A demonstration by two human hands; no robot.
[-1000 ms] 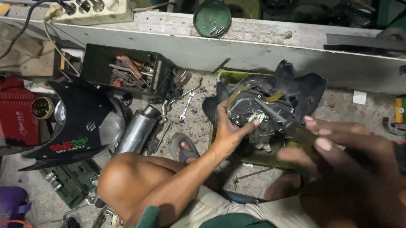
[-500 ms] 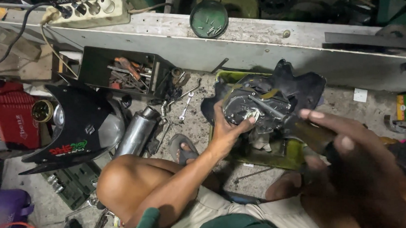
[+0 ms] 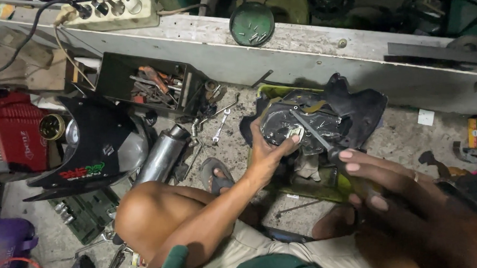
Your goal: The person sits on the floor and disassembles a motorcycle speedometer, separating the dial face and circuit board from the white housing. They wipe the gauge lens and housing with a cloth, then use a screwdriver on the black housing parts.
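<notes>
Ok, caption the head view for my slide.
Left hand steadies a black housing while right hand holds a screwdriver to it.

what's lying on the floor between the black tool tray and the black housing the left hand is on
In the head view, loose spanners lie on the concrete between the tool tray and the black housing touched by the left hand.

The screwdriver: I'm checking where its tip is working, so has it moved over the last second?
Yes. The screwdriver in the right hand has swung in over the black housing; its tip now sits by the left hand.
</notes>
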